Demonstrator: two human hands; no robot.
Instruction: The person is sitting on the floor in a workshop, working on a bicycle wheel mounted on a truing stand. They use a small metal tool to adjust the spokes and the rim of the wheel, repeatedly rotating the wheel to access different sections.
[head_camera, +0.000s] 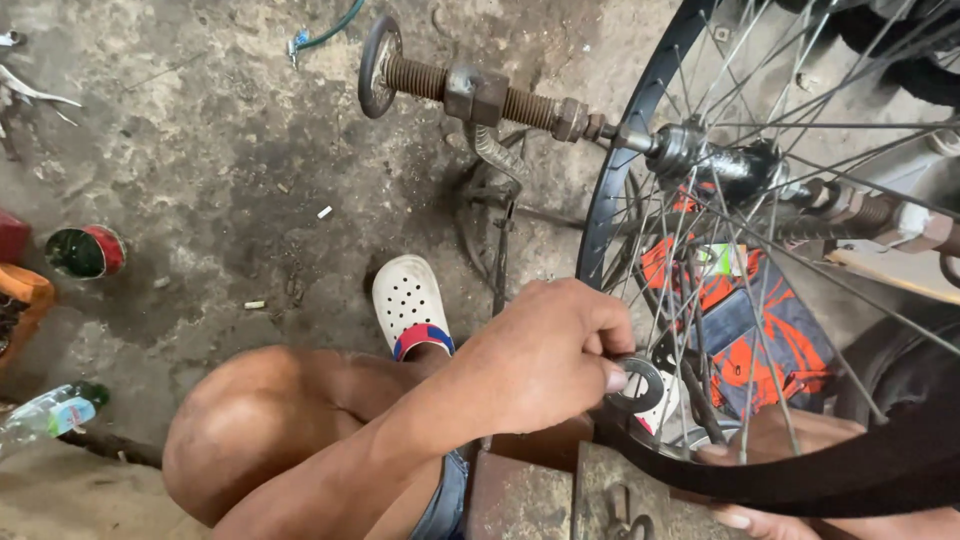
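A black bicycle wheel (610, 190) with thin steel spokes is mounted by its hub (705, 155) on a rusty threaded axle stand (480, 95). At the rim's lower left edge, my left hand (540, 365) pinches a small round metal spoke tool (640, 385) between thumb and fingers. My right hand (765, 440) lies under the rim at the bottom right, with its fingers curled on the tyre edge (850, 470). The spokes and tyre cover most of that hand.
My bare knee (250, 430) and a white perforated clog (408, 300) are on the stained concrete floor. A red tin (85, 250), a plastic bottle (50, 412) and an orange object (20, 295) lie at the left. An orange-blue cloth (770, 335) sits behind the spokes, and a rusty metal box (540, 490) sits below them.
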